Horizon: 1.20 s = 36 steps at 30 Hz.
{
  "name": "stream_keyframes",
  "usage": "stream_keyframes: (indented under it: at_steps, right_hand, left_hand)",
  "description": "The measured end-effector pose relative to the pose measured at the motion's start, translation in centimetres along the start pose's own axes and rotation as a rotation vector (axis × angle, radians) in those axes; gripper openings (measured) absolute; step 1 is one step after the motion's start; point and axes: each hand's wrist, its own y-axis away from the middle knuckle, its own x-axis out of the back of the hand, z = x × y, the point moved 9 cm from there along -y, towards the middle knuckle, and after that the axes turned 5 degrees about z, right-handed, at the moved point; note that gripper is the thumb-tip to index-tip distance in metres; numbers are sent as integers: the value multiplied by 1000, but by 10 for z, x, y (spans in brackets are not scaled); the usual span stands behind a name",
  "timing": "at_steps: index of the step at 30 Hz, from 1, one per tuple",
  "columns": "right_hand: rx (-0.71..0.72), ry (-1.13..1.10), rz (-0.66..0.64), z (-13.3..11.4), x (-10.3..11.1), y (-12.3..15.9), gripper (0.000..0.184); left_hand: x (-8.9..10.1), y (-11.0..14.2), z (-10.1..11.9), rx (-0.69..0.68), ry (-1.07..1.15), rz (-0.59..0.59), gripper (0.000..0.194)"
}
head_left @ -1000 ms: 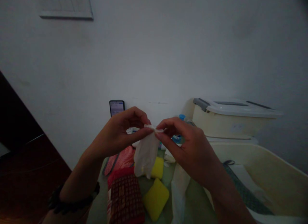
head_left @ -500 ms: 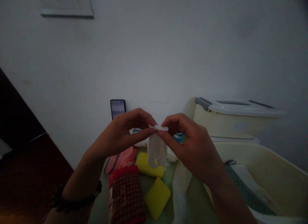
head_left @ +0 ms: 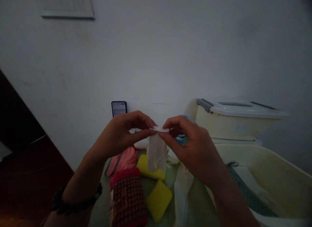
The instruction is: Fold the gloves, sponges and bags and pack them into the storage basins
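A thin white glove (head_left: 156, 152) hangs from its rolled cuff, its finger ends pointing down. On the cuff's left side, my left hand (head_left: 126, 129) pinches it between thumb and fingertips. My right hand (head_left: 191, 137) grips the same cuff from the right, close to the left fingertips. Below and to the right lies a second long white piece (head_left: 181, 189), which looks like another glove. Behind the hanging glove rests a yellow sponge (head_left: 148, 166), partly covered by it, and nearer to me lies another yellow sponge (head_left: 159, 200).
At the left are a brown and red packet (head_left: 128, 199) and a pink cloth (head_left: 124, 160). A phone (head_left: 119, 108) leans on the wall. An open cream bin (head_left: 280, 175) stands at right, with a lidded box (head_left: 234, 123) behind. A blue-capped bottle (head_left: 180, 138) is partly hidden.
The glove has shifted slightly right since the first frame and hangs straighter, its cuff spread flatter between my fingertips. Both hands have kept their pinch on the cuff.
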Motion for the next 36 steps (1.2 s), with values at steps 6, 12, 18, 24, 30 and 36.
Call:
stream_keyframes:
  at_steps: [6, 12, 18, 24, 30, 36]
  right_hand:
    - [41, 66, -6, -3, 1, 0, 12]
    - [73, 87, 19, -6, 3, -1, 11]
    - [77, 93, 20, -6, 4, -1, 10]
    - [90, 85, 10, -7, 3, -1, 13]
    - [79, 89, -15, -6, 1, -1, 10]
    - [5, 50, -7, -1, 1, 0, 19]
  left_hand:
    - [0, 2, 1, -21, 6, -14, 9]
    - [-6, -1, -5, 33, 49, -57, 16]
    - [-11, 0, -15, 113, 16, -120, 22]
    - [-9, 2, -20, 134, -81, -129, 18]
    - [-10, 0, -11, 62, -117, -128, 11]
    - [-3, 0, 0, -14, -86, -43, 6]
